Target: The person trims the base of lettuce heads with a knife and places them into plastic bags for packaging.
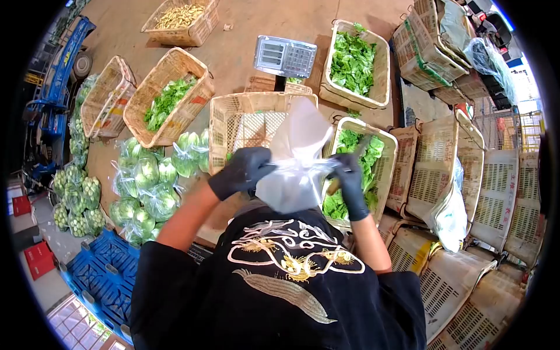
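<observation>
Your left hand and right hand pinch the plastic bag between them, probably light, limp and slippery, best held where it bunches.

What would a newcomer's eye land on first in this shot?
Probably the plastic bag in the middle, stretched between the left hand and right hand, both in black gloves. Next might come the bright green leaves in the crate at upper right, the scale display at top center and the bagged vegetables heaped at left.
</observation>
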A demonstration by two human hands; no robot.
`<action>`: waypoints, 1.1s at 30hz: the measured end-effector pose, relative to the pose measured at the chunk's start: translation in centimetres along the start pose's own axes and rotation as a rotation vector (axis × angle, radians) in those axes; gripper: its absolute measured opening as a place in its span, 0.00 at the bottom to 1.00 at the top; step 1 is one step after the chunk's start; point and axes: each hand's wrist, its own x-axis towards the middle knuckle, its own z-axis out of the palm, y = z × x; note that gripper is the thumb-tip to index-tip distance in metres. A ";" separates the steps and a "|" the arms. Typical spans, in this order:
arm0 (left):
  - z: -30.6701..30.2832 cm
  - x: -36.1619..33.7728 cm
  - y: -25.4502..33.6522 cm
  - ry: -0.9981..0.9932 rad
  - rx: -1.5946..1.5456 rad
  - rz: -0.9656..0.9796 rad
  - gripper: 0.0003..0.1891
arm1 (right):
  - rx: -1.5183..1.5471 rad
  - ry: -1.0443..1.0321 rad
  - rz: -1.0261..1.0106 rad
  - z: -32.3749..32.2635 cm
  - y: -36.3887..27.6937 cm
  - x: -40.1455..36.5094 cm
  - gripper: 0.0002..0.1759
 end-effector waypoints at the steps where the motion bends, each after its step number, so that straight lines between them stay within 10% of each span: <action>1: -0.1 -0.9 -1.6 0.025 0.227 0.044 0.09 | 0.207 0.055 0.032 -1.6 -1.2 0.0 0.09; 3: 0.7 -3.0 -8.8 0.323 0.739 0.184 0.06 | 0.468 0.138 0.090 -3.7 -1.9 -0.5 0.10; 8: -15.5 -4.7 -18.5 0.538 0.078 -0.917 0.11 | 0.705 0.178 0.027 -5.3 -5.3 -3.2 0.15; 12: -12.9 -2.0 -10.8 0.483 0.390 -0.078 0.41 | 0.858 -0.042 -0.002 -4.3 -8.5 -1.8 0.28; 16: -7.1 4.3 1.1 0.294 0.325 0.291 0.41 | 0.517 -0.194 0.080 -0.5 -13.5 -0.6 0.16; 18: -4.8 6.6 0.3 0.169 0.318 -0.169 0.26 | 0.366 -0.201 -0.090 -1.2 -14.1 1.3 0.17; 21: -2.8 7.7 -4.0 0.518 0.066 -0.071 0.14 | 0.048 0.112 -0.309 -3.9 -16.7 3.7 0.21; 27: -2.1 7.2 -3.3 0.390 -0.646 -0.260 0.09 | -0.057 0.331 -0.453 -5.1 -14.1 2.5 0.13; 30: -4.4 5.4 -0.6 0.344 -1.054 -0.508 0.11 | 0.278 -0.249 -0.688 0.1 -10.7 -2.5 0.10; 33: -5.8 3.4 -0.6 0.325 -1.219 -0.672 0.10 | -0.219 -0.533 -0.570 4.7 -5.9 -0.3 0.29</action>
